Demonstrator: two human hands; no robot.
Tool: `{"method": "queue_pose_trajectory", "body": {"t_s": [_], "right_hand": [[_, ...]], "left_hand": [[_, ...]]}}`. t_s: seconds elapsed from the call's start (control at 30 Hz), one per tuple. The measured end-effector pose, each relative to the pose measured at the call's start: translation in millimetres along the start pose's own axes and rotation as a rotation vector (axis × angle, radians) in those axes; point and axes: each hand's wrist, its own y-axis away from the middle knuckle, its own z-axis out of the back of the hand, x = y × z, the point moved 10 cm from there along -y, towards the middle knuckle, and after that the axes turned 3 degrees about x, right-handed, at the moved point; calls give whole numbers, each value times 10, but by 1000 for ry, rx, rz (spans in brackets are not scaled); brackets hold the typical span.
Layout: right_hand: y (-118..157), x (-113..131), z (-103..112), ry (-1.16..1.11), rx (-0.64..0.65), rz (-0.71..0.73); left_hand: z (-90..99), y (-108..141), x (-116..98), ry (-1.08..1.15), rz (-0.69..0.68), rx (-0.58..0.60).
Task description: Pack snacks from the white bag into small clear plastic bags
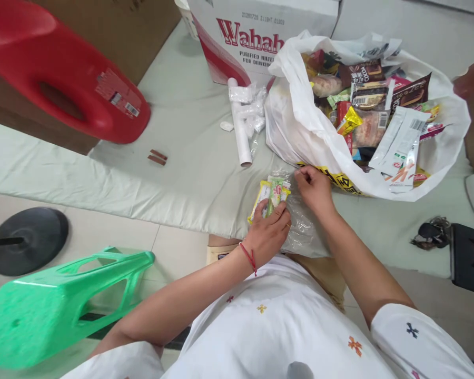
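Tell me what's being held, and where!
The left hand holds snack packets by their near ends; I can't tell whether the right hand pinches anything.

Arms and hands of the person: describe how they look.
Neither hand is gloved. The left hand has a thin red cord bracelet at its wrist; the right hand shows none. The left sleeve is short and white, as is the right sleeve, which bears a dark cross-like motif.

wide gap betw. red jug [81, 68] & white roll [240, 129]; white bag [294, 123] blocks fwd r.
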Motion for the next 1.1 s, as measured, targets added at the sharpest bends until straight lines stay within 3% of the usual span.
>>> {"method": "queue_pose_trajectory", "body": {"t_s": [0.07,0.13,0.23,0.37,0.47,0.53,0.63,0.77,0.9,1.1], "right_hand": [[253,-36,310,61,-44,-2],[564,-201,619,147,-87,-94],[1020,-588,796,193,-17,-307],[1377,-854,524,38,148,-456],[1389,-756,333,-63,143,-415],[1357,-664,274,-116,105,-373],[1331,-570,238,-182,59,-329],[1334,-532,183,-405,-1,-369],[1268,-369,82,-662,-65,-354],[1085,51,-182,-872,-55,-244]], "left_hand": [[18,-1,20,40,21,3],[65,-6,47,100,53,-3],[191,-12,70,220,78,-24],[455,11,118,380,56,-103],[663,72,350,450,132,-254],[694,118,585,448,243,-323],[491,91,797,425,307,-212],[169,26,746,403,184,15],[134,26,618,333,61,19],[124,40,587,308,68,-6]]}}
